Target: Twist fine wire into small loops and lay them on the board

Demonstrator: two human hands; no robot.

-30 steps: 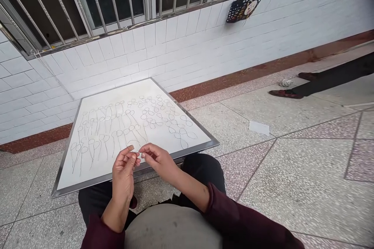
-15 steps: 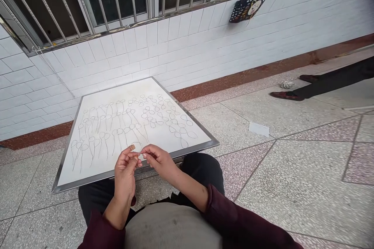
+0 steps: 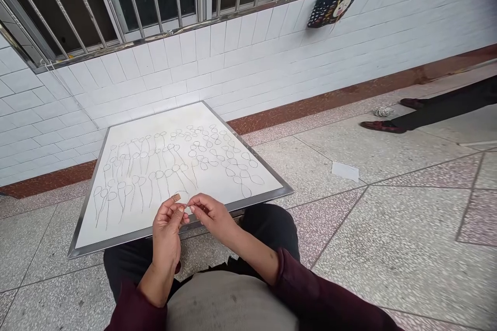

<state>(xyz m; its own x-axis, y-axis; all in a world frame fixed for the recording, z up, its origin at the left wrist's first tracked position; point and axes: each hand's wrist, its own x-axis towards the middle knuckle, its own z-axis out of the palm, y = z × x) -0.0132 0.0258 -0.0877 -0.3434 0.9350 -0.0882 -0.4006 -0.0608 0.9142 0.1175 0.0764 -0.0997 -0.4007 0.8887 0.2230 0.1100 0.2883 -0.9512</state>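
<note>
My left hand (image 3: 167,227) and my right hand (image 3: 209,214) meet over the near edge of a white board (image 3: 155,119) with a grey frame. Both are closed in a pinch, fingertips almost touching, on a thin dark strand (image 3: 180,191) that curves up in a small arc. Whether it is wire or thread I cannot tell. A tan strip (image 3: 176,197) wraps one left finger. On the board lie several long strands with a loop at one end (image 3: 142,181), in rows at the left and middle. Figure-eight looped strands (image 3: 243,180) lie at the right.
The board rests over my knees (image 3: 267,222), against or close to a white tiled wall (image 3: 248,72). A dark patterned bag (image 3: 333,8) hangs from the window bars. On the floor are a white paper (image 3: 345,171) and a striped coil (image 3: 383,111), beside another person's legs (image 3: 435,108).
My hands keep their pinch in nearly the same place, with hardly any finger movement. The view has shifted very slightly.
</note>
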